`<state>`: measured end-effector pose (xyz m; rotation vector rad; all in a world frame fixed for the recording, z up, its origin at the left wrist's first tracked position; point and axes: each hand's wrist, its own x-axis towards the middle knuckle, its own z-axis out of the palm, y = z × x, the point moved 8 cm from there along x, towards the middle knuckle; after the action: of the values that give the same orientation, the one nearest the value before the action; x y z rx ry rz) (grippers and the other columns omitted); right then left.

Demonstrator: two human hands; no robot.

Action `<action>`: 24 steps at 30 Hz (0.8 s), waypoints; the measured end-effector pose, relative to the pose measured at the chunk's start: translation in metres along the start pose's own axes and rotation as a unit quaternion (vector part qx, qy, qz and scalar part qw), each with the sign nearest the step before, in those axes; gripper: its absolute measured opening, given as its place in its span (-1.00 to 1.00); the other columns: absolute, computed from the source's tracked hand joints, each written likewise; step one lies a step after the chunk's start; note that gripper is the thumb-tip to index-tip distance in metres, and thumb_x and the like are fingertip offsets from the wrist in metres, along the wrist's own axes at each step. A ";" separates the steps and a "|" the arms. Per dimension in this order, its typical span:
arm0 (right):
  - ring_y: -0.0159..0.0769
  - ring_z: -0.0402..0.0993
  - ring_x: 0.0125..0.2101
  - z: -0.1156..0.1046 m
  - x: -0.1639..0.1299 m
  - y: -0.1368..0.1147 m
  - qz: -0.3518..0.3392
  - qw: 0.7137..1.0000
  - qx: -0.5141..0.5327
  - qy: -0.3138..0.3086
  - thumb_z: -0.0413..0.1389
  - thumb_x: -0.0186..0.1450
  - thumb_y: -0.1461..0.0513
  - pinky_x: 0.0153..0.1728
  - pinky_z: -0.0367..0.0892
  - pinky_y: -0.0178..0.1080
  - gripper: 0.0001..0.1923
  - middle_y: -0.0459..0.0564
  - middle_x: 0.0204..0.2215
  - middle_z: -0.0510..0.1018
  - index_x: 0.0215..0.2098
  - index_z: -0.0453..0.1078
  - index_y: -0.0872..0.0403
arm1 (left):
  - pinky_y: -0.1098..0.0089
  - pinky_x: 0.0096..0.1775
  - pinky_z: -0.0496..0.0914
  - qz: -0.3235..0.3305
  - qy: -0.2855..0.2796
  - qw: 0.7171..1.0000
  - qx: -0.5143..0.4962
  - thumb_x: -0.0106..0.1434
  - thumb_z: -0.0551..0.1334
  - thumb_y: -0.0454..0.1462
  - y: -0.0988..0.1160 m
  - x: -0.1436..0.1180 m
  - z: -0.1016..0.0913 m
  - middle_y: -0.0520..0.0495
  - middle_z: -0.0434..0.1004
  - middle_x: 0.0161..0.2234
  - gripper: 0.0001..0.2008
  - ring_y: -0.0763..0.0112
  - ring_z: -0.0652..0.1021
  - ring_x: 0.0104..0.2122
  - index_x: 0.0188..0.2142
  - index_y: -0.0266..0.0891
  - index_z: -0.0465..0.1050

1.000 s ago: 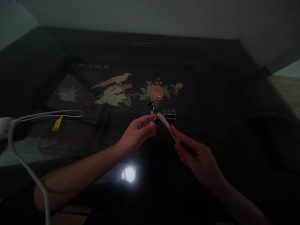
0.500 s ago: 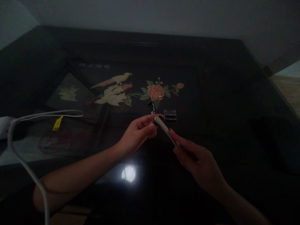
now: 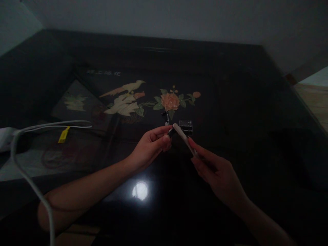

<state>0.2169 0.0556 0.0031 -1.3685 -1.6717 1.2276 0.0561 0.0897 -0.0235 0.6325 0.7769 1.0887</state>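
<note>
Over the dark glossy table my left hand pinches a small dark piece between thumb and forefinger; its kind is too dim to make out. My right hand is closed on the lower end of a slim, pale, flat stick with a rounded tip. The stick slants up to the left, its tip beside the dark piece; whether they touch I cannot tell. Just behind the hands lie a small clear compartmented case and a thin item with a white stem and dark end.
A white cable with a yellow tag runs along the left from a white object. The table carries a bird-and-flower inlay. A round light reflects near the front.
My right hand has shifted slightly to the right, drawing the pale stick away from the left fingers, and more of the dark piece shows. My left hand stays nearly still.
</note>
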 end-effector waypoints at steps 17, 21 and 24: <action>-0.22 0.59 -0.20 0.000 0.002 -0.007 -0.020 1.000 -0.001 -0.005 0.10 0.30 0.30 -0.19 0.54 -0.16 -0.55 -0.04 -0.16 0.65 0.14 0.41 -0.09 | 0.50 -0.45 0.16 0.003 -0.005 1.000 0.014 -0.04 0.50 -0.09 0.000 0.002 0.000 0.09 0.35 -0.56 -0.49 0.61 0.29 -0.54 -0.14 -0.33 0.57; -0.25 0.57 -0.33 -0.003 0.003 -0.001 0.011 1.000 -0.005 0.008 0.10 0.31 0.27 -0.38 0.52 -0.25 -0.56 -0.05 -0.33 0.64 0.15 0.41 -0.07 | 0.50 -0.44 0.17 0.003 0.001 1.000 -0.004 -0.07 0.51 -0.10 -0.001 0.002 -0.002 0.09 0.35 -0.56 -0.52 0.61 0.29 -0.54 -0.18 -0.31 0.57; -0.31 0.53 -0.42 -0.003 0.001 0.001 0.018 1.000 0.005 0.008 0.11 0.31 0.24 -0.48 0.47 -0.32 -0.56 -0.06 -0.35 0.62 0.16 0.40 -0.08 | 0.50 -0.45 0.17 0.009 -0.007 1.000 -0.003 -0.02 0.49 -0.09 0.000 0.001 0.000 0.10 0.32 -0.58 -0.53 0.60 0.28 -0.55 -0.17 -0.33 0.57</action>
<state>0.2199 0.0573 0.0027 -1.4040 -1.6334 1.2401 0.0562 0.0907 -0.0238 0.6429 0.7580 1.1018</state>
